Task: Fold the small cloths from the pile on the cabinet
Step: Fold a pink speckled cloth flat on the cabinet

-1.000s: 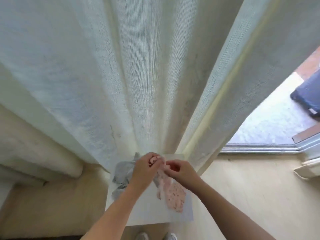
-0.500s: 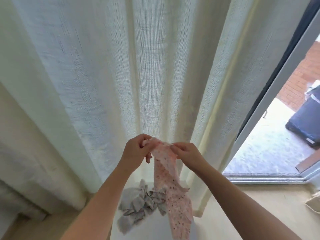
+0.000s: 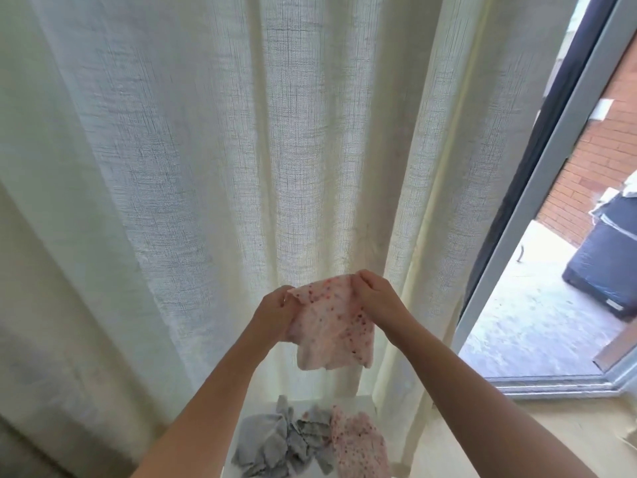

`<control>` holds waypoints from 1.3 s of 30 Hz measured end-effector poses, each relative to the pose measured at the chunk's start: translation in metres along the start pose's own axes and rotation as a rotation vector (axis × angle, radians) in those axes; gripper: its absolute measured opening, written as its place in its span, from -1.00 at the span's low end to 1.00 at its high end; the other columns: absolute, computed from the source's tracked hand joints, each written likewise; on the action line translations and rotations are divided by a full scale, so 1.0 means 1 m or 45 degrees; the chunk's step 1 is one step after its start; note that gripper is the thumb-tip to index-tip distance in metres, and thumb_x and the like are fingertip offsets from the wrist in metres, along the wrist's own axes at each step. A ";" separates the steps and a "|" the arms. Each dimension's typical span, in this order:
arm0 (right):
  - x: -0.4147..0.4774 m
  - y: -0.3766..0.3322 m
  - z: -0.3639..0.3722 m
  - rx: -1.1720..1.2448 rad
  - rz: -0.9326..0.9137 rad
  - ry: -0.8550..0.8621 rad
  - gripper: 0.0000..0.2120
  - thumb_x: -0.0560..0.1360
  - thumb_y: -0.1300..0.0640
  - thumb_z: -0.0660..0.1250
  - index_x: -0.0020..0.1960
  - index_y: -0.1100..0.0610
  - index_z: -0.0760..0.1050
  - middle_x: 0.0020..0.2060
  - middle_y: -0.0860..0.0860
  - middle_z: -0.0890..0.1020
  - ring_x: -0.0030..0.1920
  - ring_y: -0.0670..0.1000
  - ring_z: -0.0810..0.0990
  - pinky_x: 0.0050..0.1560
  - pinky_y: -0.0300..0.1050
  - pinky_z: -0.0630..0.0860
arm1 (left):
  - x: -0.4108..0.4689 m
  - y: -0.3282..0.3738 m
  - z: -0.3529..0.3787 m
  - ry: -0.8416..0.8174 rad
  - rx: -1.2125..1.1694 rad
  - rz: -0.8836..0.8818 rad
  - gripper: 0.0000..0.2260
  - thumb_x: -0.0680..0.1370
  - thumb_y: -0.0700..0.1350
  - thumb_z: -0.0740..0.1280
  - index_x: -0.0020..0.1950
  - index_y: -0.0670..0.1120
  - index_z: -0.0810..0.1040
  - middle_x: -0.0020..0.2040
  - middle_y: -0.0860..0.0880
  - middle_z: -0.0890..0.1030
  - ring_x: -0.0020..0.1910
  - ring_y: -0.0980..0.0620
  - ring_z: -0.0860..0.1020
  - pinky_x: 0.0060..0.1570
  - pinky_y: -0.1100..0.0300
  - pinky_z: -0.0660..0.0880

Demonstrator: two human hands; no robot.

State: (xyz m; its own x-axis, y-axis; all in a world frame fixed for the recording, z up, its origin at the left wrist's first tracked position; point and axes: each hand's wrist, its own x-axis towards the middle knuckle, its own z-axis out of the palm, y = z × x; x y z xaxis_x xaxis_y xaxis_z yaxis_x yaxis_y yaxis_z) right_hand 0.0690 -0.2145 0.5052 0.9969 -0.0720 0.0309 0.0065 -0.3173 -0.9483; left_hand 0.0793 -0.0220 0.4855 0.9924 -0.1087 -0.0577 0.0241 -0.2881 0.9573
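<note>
A small pink cloth with red dots hangs spread in the air in front of the curtain. My left hand pinches its upper left corner and my right hand pinches its upper right corner. Below, on the white cabinet top, lies the pile: crumpled grey cloths on the left and another pink dotted cloth on the right. My forearms cover part of the cabinet's sides.
A cream curtain hangs close behind the cabinet and fills most of the view. On the right an open sliding door frame shows a concrete patio, a brick wall and a dark bin. Pale wooden floor lies right of the cabinet.
Both hands lifted the pink dotted cloth off the cabinet and moved apart, so the cloth went from a bunched strip to spread open. The view tilted upward.
</note>
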 end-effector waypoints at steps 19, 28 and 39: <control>-0.007 0.061 0.013 0.570 0.428 -0.681 -0.31 0.43 -0.42 0.19 0.34 0.04 0.47 0.21 0.10 0.62 0.25 0.12 0.57 0.33 0.13 0.43 | 0.007 0.018 -0.007 -0.183 -0.790 -0.348 -0.78 0.63 -0.13 0.21 0.01 -0.24 0.59 -0.04 -0.24 0.67 -0.08 -0.14 0.67 0.01 -0.01 0.59; -0.019 0.074 0.018 0.721 0.342 -0.858 -0.51 0.52 0.11 0.40 0.39 0.26 0.43 0.16 0.18 0.57 0.15 0.16 0.55 0.22 0.07 0.52 | 0.011 -0.001 -0.026 -0.081 -1.003 -0.534 -0.71 0.64 -0.06 0.21 0.16 -0.25 0.58 -0.02 -0.24 0.67 -0.12 -0.16 0.68 -0.13 0.01 0.61; -0.010 0.089 0.011 1.119 0.945 -0.477 -0.58 0.60 -0.06 0.28 0.23 0.26 0.57 -0.02 0.11 0.61 -0.01 0.05 0.60 0.09 -0.09 0.54 | -0.011 -0.032 -0.023 -0.290 -0.674 -0.586 -0.69 0.42 -0.13 0.44 0.10 -0.28 0.61 -0.07 -0.21 0.63 -0.08 -0.12 0.58 -0.12 0.03 0.57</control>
State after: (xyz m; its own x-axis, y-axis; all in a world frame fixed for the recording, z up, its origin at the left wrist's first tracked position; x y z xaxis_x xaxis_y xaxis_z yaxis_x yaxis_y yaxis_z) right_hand 0.0603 -0.2315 0.4166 0.7402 0.3605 -0.5675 -0.6712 0.4464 -0.5919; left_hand 0.0702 0.0104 0.4618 0.8196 -0.2991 -0.4886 0.5441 0.1393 0.8274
